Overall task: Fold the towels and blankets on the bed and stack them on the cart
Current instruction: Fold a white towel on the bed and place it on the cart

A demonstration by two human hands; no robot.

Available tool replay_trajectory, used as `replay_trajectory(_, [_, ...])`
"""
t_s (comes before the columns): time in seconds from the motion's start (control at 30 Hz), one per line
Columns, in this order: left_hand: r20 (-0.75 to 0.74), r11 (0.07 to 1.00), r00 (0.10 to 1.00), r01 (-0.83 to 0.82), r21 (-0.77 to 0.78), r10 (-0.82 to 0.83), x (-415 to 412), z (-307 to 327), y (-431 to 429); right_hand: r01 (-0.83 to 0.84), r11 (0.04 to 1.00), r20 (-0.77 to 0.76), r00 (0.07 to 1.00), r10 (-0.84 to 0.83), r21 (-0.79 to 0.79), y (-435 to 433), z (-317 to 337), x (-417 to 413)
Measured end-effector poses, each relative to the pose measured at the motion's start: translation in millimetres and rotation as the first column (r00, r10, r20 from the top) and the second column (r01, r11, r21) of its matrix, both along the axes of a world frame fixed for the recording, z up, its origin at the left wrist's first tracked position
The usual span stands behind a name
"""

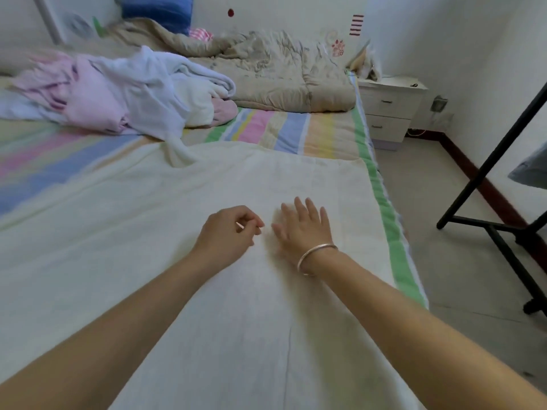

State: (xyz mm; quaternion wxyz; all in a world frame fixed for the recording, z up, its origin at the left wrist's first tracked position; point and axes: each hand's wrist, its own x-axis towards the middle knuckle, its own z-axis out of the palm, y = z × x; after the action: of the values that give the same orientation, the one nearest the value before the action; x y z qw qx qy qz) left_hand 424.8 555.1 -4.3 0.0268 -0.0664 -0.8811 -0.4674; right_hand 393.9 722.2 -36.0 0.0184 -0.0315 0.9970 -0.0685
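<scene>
Cream blanket (pixel 177 261) spread flat over the near part of the bed (pixel 296 131), reaching almost to the right edge. Right hand (pixel 302 229) flat on it, fingers straight and spread, not far from that edge. Left hand (pixel 228 232) just beside, fingers curled, thumb against forefinger; cannot tell whether pinching cloth, a scrap or nothing. Heap of unfolded white and pink towels (pixel 133 93) toward the far left of the bed, one white tail lapping onto the blanket's far edge. Beige quilt (pixel 266 72) bunched at the head of the bed.

Looks like smoothing ahead of the first fold. Risks trapping that white tail inside the fold and dragging the heap along. Pressing on one side only probably pushes a ridge across the cloth, leaving corners mismatched. Tugged rightward, may slip over the right edge to the floor. Silver bangle (pixel 316 258) could snag a loose thread.
</scene>
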Motion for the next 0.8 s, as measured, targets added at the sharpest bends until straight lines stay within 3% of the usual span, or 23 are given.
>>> replay_trajectory(0.13, [-0.023, 0.986, 0.986, -0.168, -0.009, 0.168, -35.1, 1.0, -68.0, -0.112, 0.993, 0.11, 0.988, 0.109, 0.023, -100.2, -19.7, -16.0])
replay_trajectory(0.3, [-0.041, 0.95, 0.954, -0.3, -0.085, 0.298, -87.1, -3.5, -145.2, -0.229, 0.967, 0.027, 0.972, 0.234, -0.115, -166.6, -14.8, -57.3])
replay_trajectory(0.37, [-0.06, 0.926, 0.934, -0.357, -0.124, 0.352, -118.3, -3.6, -176.6, -0.229, 0.951, -0.111, 0.971, 0.21, -0.205, -180.0, -7.6, -94.1])
replay_trajectory(0.4, [-0.067, 0.914, 0.925, -0.379, -0.141, 0.373, -132.2, -3.8, -189.3, -0.22, 0.946, -0.256, 0.954, 0.158, -0.238, -183.7, -4.4, -111.5])
replay_trajectory(0.47, [-0.085, 0.892, 0.909, -0.416, -0.176, 0.408, -164.9, -4.0, -213.7, -0.223, 0.938, -0.507, 0.86, 0.061, -0.266, -192.8, 4.0, -155.7])
replay_trajectory(0.5, [-0.092, 0.881, 0.903, -0.429, -0.199, 0.419, -182.0, -4.7, -225.0, -0.209, 0.941, -0.5, 0.865, 0.051, -0.267, -198.9, 9.5, -179.5])
replay_trajectory(0.57, [-0.096, 0.861, 0.898, -0.439, -0.256, 0.43, -209.3, -6.8, -240.2, -0.16, 0.958, -0.278, 0.956, 0.09, -0.24, -210.9, 17.9, -219.0])
replay_trajectory(0.67, [-0.118, 0.841, 0.905, -0.424, -0.338, 0.409, -243.7, -12.9, -254.3, -0.053, 0.944, -0.016, 0.999, 0.051, -0.326, -229.4, 25.8, -270.8])
replay_trajectory(0.8, [-0.117, 0.841, 0.938, -0.343, -0.417, 0.325, -278.6, -24.4, -262.0, 0.034, 0.933, 0.12, 0.993, 0.009, -0.357, -259.4, 25.2, -322.5])
